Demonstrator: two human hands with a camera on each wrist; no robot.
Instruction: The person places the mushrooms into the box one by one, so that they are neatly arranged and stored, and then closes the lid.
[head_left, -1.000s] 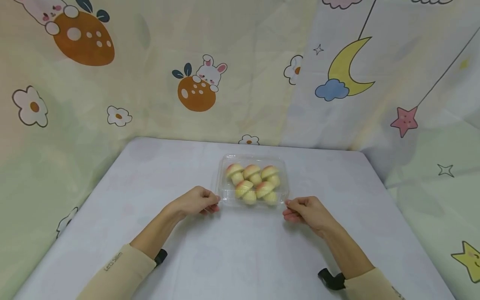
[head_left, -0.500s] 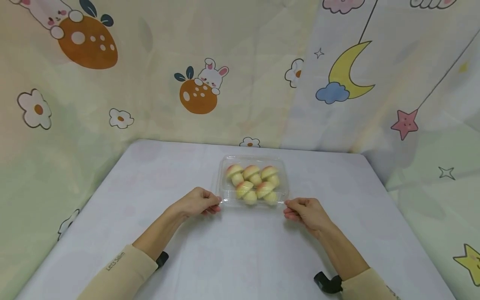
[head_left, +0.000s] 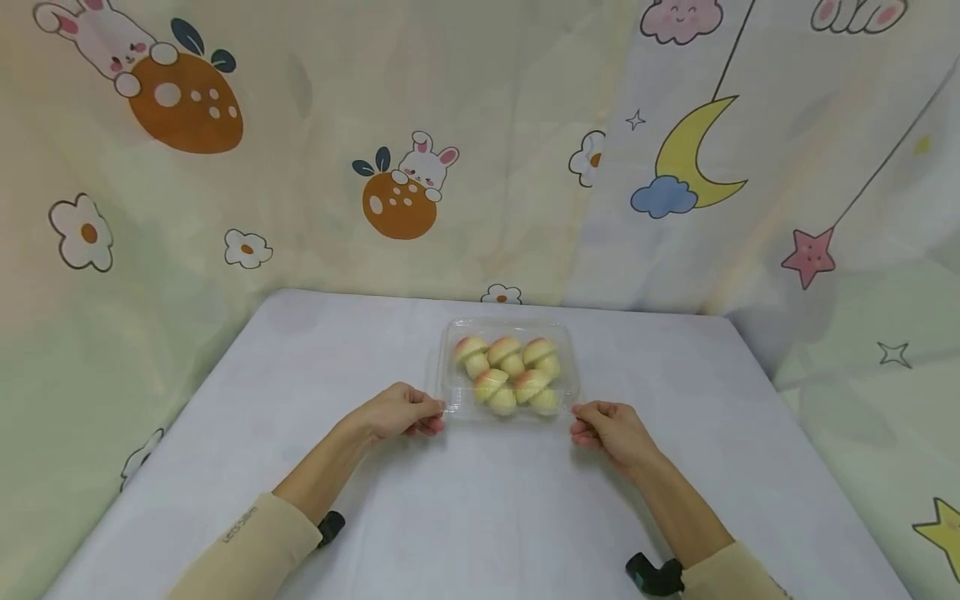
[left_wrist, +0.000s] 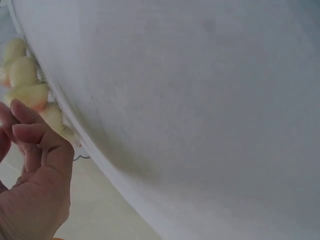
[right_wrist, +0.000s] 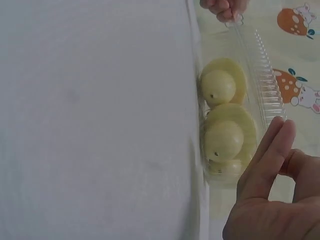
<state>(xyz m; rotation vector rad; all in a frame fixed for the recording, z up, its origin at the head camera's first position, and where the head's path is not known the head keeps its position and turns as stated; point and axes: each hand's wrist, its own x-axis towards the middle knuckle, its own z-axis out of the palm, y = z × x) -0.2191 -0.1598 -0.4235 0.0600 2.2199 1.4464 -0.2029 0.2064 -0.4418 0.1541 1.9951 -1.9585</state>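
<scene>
A clear plastic food box (head_left: 467, 408) sits on the white table with its lid down. Several pale yellow, mushroom-shaped pieces (head_left: 495, 393) with reddish tops show through it in two rows. At its near left corner, my left hand (head_left: 401, 410) pinches the rim between thumb and index finger. The right hand (head_left: 609, 427) does the same at the near right corner. In the right wrist view, thumb and fingertips meet at the edge of the box, beside its ribbed side (right_wrist: 267, 70). The left wrist view shows curled fingers (left_wrist: 37, 132) in front of the yellow pieces.
The white-covered table (head_left: 495, 517) ends at a patterned cloth wall (head_left: 510, 208) just behind the box. Similar cloth hangs to the left and right. Black wrist devices (head_left: 654, 575) stick out below the beige sleeves (head_left: 251, 550).
The head view has tilted up slightly, so everything appears lower. Both hands keep their pinch on the box corners, and the box has hardly moved.
</scene>
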